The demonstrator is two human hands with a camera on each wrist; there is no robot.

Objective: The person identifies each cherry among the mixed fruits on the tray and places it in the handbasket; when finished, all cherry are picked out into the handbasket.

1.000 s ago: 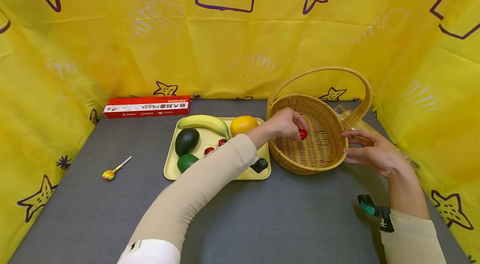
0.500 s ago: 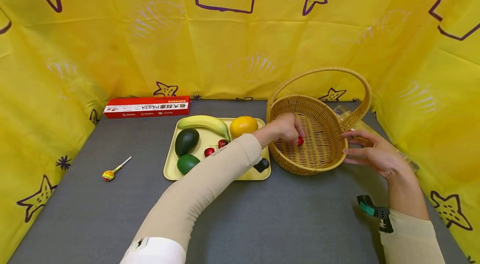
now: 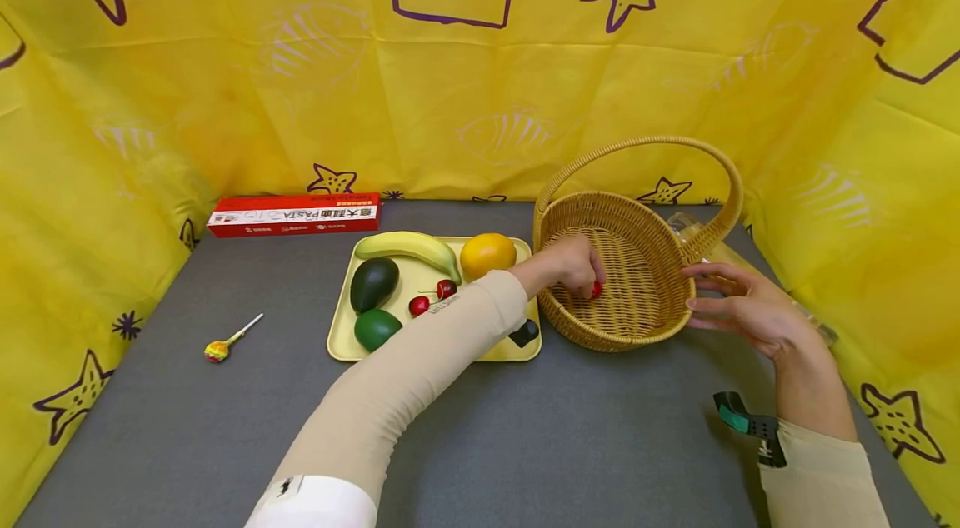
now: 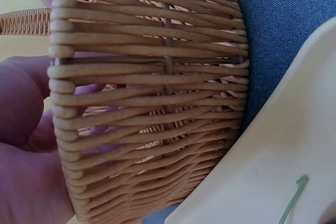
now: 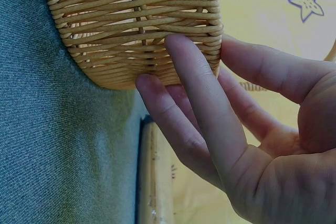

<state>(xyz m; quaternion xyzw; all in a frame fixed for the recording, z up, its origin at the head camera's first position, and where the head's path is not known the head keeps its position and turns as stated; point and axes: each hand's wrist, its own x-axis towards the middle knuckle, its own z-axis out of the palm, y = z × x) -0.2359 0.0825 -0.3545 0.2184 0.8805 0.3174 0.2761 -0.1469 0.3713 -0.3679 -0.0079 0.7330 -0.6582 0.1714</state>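
In the head view my left hand (image 3: 576, 266) is inside the wicker basket (image 3: 678, 303), low near its floor. Its curled fingers pinch a red cherry (image 3: 597, 290), mostly covered by the hand. The left wrist view looks through the basket wall (image 4: 152, 82), so those fingers show only in part. My right hand (image 3: 757, 310) holds the basket at its right rim; in the right wrist view its fingers (image 5: 197, 72) lie on the outer weave, with the thumb at the rim. Left of the basket, two cherries (image 3: 419, 306) lie on a cream tray (image 3: 341, 328).
The tray also bears a banana (image 3: 408, 245), an orange-yellow fruit (image 3: 487, 254), a dark avocado (image 3: 373, 284) and a green fruit (image 3: 377, 329). A red pasta box (image 3: 296, 214) lies behind, a lollipop (image 3: 228, 341) at left. A clear-and-yellow package (image 3: 735, 253) sits behind the basket.
My left hand has moved down and slightly left inside the basket, still with the cherry. My right hand and the basket have stayed in place.
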